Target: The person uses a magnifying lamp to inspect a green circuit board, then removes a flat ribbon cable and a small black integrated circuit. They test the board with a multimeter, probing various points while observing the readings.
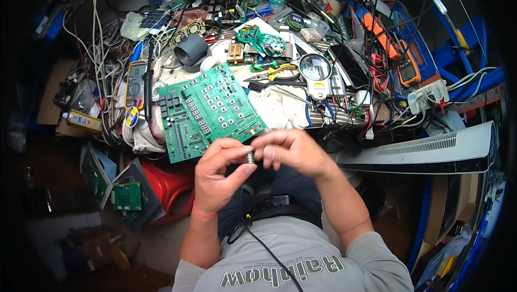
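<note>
My left hand (218, 171) pinches a small silvery metal coil (250, 158) upright between thumb and fingertips, in front of my lap. Close against its right side, my right hand (291, 152) is closed with curled fingers, slightly smeared by motion; whatever they pinch is hidden. Just beyond both hands lies a large green circuit board (215, 130), tilted on the bench, with a row of digit displays, push buttons and black relays. Its near right corner comes close to my right fingertips.
Yellow-handled pliers (283, 69), a black brush (274, 83) and a magnifier (315, 68) lie beyond the board. Multimeters stand at left (134, 84) and right (409, 65). A grey pipe fitting (191, 52) and tangled cables crowd the bench. A red stool (169, 187) stands below left.
</note>
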A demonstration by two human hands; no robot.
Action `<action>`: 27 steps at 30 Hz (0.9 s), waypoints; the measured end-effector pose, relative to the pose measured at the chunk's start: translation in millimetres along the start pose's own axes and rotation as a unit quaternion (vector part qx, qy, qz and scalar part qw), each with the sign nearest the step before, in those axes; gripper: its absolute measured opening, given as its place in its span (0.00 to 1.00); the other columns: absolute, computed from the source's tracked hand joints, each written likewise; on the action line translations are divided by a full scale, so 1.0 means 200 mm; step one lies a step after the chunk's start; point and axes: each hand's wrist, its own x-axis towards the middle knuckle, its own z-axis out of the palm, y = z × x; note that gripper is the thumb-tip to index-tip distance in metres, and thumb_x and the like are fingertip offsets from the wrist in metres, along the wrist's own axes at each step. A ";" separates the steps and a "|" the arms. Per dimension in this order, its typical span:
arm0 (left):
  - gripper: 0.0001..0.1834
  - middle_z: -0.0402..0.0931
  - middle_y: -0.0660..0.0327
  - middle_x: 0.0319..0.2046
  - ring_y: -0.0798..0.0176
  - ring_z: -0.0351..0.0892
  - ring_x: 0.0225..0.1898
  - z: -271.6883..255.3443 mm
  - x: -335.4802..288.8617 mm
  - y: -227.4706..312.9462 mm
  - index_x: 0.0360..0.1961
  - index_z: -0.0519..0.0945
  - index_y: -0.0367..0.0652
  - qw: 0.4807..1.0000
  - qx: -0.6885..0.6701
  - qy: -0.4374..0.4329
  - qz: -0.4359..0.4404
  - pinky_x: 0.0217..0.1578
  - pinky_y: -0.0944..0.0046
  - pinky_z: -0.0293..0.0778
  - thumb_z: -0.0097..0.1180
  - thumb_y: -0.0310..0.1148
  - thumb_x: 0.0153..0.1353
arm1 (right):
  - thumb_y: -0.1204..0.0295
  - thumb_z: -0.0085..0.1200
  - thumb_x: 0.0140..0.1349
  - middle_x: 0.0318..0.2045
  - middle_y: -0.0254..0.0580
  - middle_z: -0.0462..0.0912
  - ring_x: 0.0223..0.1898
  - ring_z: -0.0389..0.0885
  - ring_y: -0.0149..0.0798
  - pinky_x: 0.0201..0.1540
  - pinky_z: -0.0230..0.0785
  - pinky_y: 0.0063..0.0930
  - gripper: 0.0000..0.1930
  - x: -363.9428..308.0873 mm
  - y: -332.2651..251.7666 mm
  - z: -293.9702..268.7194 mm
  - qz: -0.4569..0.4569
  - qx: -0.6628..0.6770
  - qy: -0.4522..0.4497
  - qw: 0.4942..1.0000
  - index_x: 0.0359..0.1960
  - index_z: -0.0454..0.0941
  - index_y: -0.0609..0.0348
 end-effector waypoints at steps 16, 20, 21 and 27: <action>0.21 0.78 0.57 0.47 0.63 0.83 0.46 -0.03 -0.13 -0.08 0.60 0.80 0.43 0.788 -0.606 0.041 -0.103 0.50 0.61 0.87 0.64 0.21 0.66 | 0.50 0.66 0.56 0.46 0.65 0.86 0.48 0.87 0.63 0.54 0.80 0.51 0.42 0.19 -0.05 -0.67 0.115 -0.668 0.415 0.606 0.66 0.72 0.68; 0.21 0.78 0.57 0.46 0.63 0.83 0.45 -0.05 -0.14 -0.06 0.62 0.79 0.41 0.790 -0.607 0.018 -0.083 0.49 0.60 0.88 0.66 0.28 0.69 | 0.50 0.63 0.58 0.49 0.68 0.86 0.48 0.88 0.60 0.54 0.78 0.46 0.41 0.14 -0.06 -0.77 0.015 -0.533 0.472 0.702 0.67 0.75 0.71; 0.22 0.78 0.57 0.45 0.63 0.83 0.44 -0.05 -0.15 -0.05 0.62 0.79 0.39 0.785 -0.614 0.009 -0.083 0.48 0.60 0.88 0.67 0.30 0.69 | 0.51 0.63 0.60 0.49 0.65 0.87 0.46 0.89 0.54 0.53 0.78 0.42 0.40 0.13 -0.08 -0.76 0.007 -0.456 0.502 0.735 0.67 0.75 0.72; 0.27 0.79 0.57 0.43 0.62 0.84 0.41 -0.03 -0.15 0.00 0.59 0.80 0.33 0.775 -0.625 -0.051 -0.083 0.42 0.59 0.88 0.70 0.41 0.68 | 0.70 0.57 0.65 0.58 0.51 0.81 0.54 0.83 0.35 0.57 0.77 0.29 0.33 -0.17 -0.35 -0.21 -0.238 -0.279 0.340 0.866 0.71 0.68 0.73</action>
